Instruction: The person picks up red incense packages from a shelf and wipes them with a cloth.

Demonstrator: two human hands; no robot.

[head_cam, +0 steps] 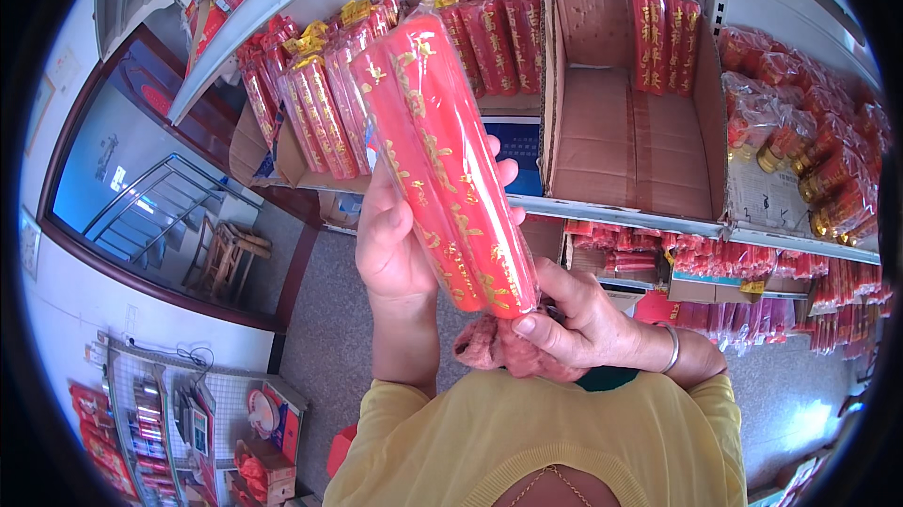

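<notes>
A clear-wrapped pack of two thick red candles (451,168) with gold characters is held up, tilted, in front of my chest. My left hand (395,246) grips it from behind, with the thumb on the left edge and fingertips showing past the right edge. At the pack's lower right end, my right hand (585,316) touches the wrapper with its thumb and forefinger. A crumpled pink cloth (501,348) is bunched in that same hand, below the pack. Part of the cloth is hidden by the fingers.
Ahead, a metal shelf (635,216) carries similar upright packs (321,119) and a cardboard box (667,147) with a few packs at its back. Bagged red-and-gold goods (832,147) lie to the right. A doorway (169,189) and a wire-mesh rack (226,422) are on the left.
</notes>
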